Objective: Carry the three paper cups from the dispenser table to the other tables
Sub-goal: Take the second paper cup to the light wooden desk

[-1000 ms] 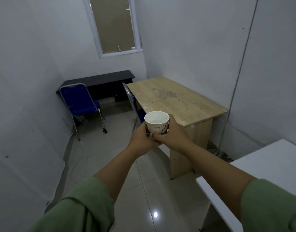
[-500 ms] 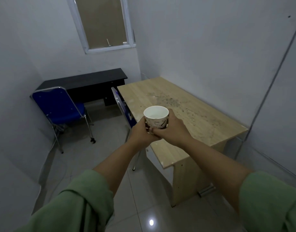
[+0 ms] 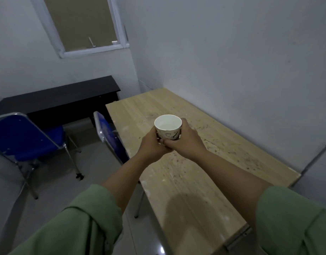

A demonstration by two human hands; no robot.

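A white paper cup [image 3: 168,128] with small printed drawings is upright in both my hands, held above the light wooden table [image 3: 201,162]. My left hand [image 3: 151,147] wraps its left side and underside. My right hand [image 3: 187,141] wraps its right side, fingers meeting the left hand below the cup. The cup's inside looks pale; I cannot tell whether it holds liquid. The wooden tabletop is speckled with stains. No other cups or dispenser are in view.
A black desk [image 3: 57,100] stands against the far wall under a window [image 3: 85,24]. A blue folding chair [image 3: 24,138] sits at the left, and another blue chair [image 3: 108,133] is tucked at the wooden table's left edge. Grey walls close in on the right.
I have walked up to the wooden table; it now fills the lower right of the view. The cup stays in both hands and is now over the tabletop.
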